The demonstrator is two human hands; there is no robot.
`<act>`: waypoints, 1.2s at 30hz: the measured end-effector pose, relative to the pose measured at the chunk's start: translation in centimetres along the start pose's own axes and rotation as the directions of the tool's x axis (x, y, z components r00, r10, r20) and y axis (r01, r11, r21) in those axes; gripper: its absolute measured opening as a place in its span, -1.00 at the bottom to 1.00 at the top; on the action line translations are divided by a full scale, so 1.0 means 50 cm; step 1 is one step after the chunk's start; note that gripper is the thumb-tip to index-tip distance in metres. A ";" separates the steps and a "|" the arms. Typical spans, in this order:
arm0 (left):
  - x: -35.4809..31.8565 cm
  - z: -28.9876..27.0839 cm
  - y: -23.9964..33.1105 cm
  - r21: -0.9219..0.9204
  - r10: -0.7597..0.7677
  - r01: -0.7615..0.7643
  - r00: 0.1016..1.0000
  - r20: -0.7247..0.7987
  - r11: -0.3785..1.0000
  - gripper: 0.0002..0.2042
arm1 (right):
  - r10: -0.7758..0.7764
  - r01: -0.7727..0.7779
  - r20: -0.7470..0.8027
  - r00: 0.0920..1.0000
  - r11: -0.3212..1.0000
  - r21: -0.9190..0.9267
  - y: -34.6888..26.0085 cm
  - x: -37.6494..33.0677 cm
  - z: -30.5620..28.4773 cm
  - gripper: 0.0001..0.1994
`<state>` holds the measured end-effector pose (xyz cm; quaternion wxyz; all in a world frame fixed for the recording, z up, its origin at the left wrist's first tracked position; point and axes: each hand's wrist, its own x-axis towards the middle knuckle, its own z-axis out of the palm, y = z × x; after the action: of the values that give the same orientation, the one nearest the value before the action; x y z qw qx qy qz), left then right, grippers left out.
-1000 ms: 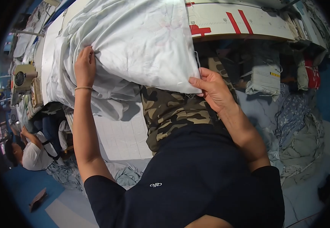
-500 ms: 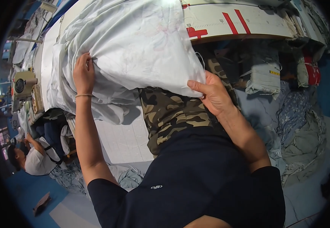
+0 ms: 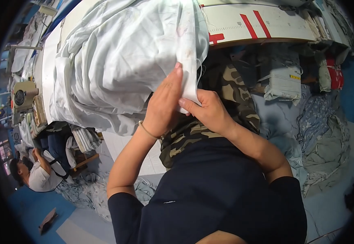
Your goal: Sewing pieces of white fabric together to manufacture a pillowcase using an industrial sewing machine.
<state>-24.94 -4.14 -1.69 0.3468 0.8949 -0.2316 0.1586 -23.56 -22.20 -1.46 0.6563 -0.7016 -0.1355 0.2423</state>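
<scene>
Fabric (image 3: 120, 53) hanging over table (image 3: 221, 20) edge, narrow fold pinched at its lower end

White and loosely creased, the fabric is lying across the pale table and spilling down over its near edge, faint pinkish marks showing toward the right. A folded strip (image 3: 189, 49) is running down its right border, ending between the two hands above the person's lap.

The left hand (image 3: 164, 99) is resting along the strip, its fingers straight and pressed together, tips pointing away from the body; its thumb is hidden, so whether it is gripping cannot be told. A thin bracelet (image 3: 147, 131) is circling that wrist. The right hand (image 3: 211, 112) is pinching the strip's lower end, thumb lying on top.

Camouflage trousers (image 3: 234, 81) are showing beneath and beside the hands. Red strips (image 3: 248, 26) are marking the table top at the right. A beige machine (image 3: 25, 92) is standing at the far left, near another person (image 3: 40, 179) in a white top. A white bundle (image 3: 282, 87) and crumpled patterned cloth (image 3: 313, 112) are lying on the right.
</scene>
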 end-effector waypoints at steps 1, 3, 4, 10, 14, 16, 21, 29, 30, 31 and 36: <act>-0.005 0.000 -0.010 -0.052 -0.092 0.091 0.996 -0.014 0.994 -0.32 | 0.072 -0.076 0.041 0.997 0.993 0.090 -0.002 0.002 -0.002 -0.76; -0.004 -0.010 -0.026 -0.294 -0.372 0.345 0.927 -0.039 0.891 -0.44 | 0.096 -0.093 0.002 0.995 0.959 0.269 0.002 0.010 -0.010 -0.77; -0.001 -0.016 -0.034 -0.467 -0.460 0.384 0.886 -0.056 0.797 -0.48 | 0.059 -0.024 -0.087 0.994 0.935 0.354 0.013 0.016 -0.018 -0.75; -0.007 -0.061 -0.062 -0.420 -0.473 0.352 0.850 -0.231 0.837 -0.69 | 0.214 -0.005 -0.475 0.853 0.916 0.402 0.048 0.094 -0.069 -0.37; -0.005 -0.085 -0.104 -0.571 -0.569 0.346 0.776 -0.272 0.744 -0.73 | -0.102 0.068 -0.548 0.830 0.994 -0.083 0.090 0.140 -0.092 -0.55; 0.012 -0.099 -0.113 -0.944 -0.781 0.195 0.618 -0.093 0.267 -0.75 | 0.049 0.053 -0.299 0.953 0.945 0.324 0.079 0.115 -0.093 -0.72; 0.010 -0.119 -0.133 -0.922 -0.852 0.181 0.474 -0.223 0.342 -0.78 | 0.137 -0.032 -0.178 0.975 0.869 0.494 0.042 0.025 -0.088 -0.93; 0.038 -0.098 0.082 0.108 -0.036 0.068 0.963 -0.268 0.992 -0.54 | 0.127 -0.069 -0.103 0.987 0.896 0.439 0.013 -0.037 -0.096 -0.92; 0.031 -0.076 0.087 0.178 0.070 -0.030 0.973 -0.221 0.984 -0.56 | 0.125 -0.076 -0.094 0.988 0.908 0.413 0.015 -0.045 -0.094 -0.91; 0.030 -0.059 0.099 0.246 0.115 -0.078 0.984 -0.138 0.966 -0.61 | 0.108 -0.066 -0.081 0.991 0.910 0.410 0.022 -0.051 -0.095 -0.91; 0.007 0.029 0.116 0.236 0.131 -0.108 0.988 -0.086 0.966 -0.64 | 0.138 -0.091 -0.079 0.987 0.898 0.430 0.014 -0.072 -0.091 -0.88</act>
<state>-27.53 -9.01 0.60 0.2417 0.9044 -0.2475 0.2498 -24.32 -27.99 -1.50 0.7842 -0.5605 -0.0025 0.2663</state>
